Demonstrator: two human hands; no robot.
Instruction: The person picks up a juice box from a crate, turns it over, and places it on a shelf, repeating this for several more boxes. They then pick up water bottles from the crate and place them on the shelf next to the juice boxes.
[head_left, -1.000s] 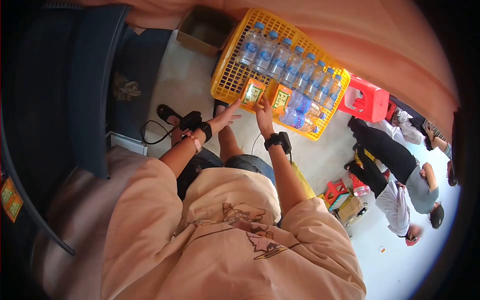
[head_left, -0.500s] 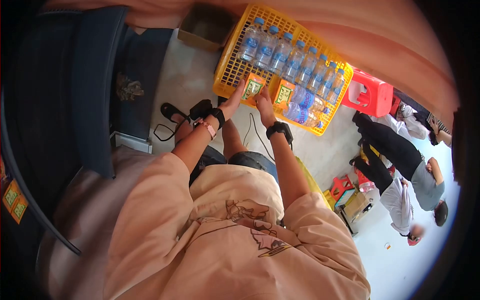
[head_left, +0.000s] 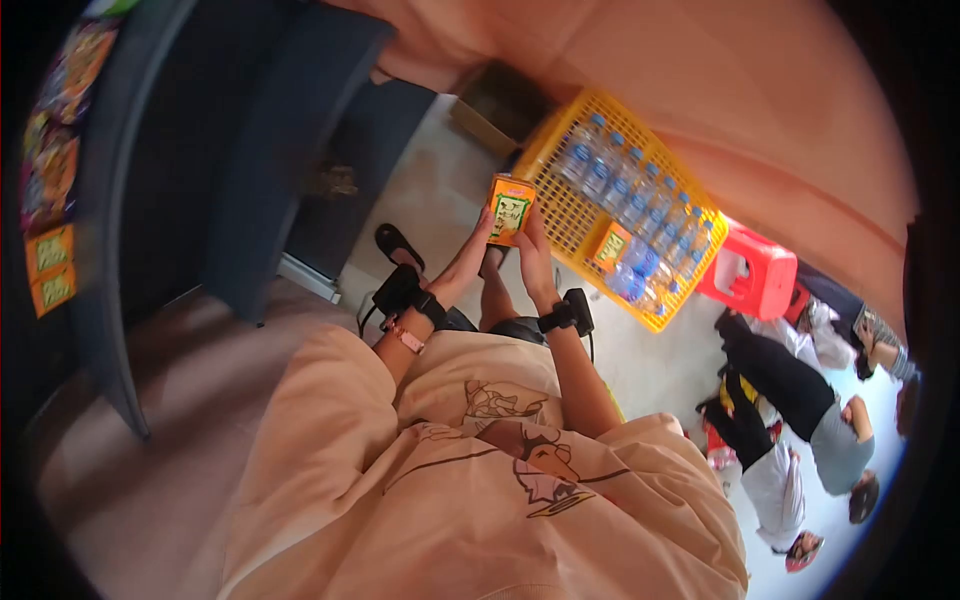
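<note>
An orange drink carton (head_left: 511,208) with a green and white label is held up between both hands, above the floor and clear of the crate. My left hand (head_left: 473,252) grips its left side and my right hand (head_left: 532,248) grips its right side. Both wrists carry black strapped devices. Behind the carton stands a yellow plastic crate (head_left: 571,213) with a row of clear water bottles (head_left: 622,196) with blue caps. A second orange carton (head_left: 611,247) lies in the crate near its front.
A dark blue shelf unit (head_left: 250,150) stands at the left, with packets on its edge. A cardboard box (head_left: 497,105) sits behind the crate. A red plastic stool (head_left: 751,275) is to the right. Other people (head_left: 800,420) crouch at the lower right.
Both hands have lifted one orange carton out of the yellow crate and brought it up toward me. The view has swung away from the crate, which now looks smaller and farther.
</note>
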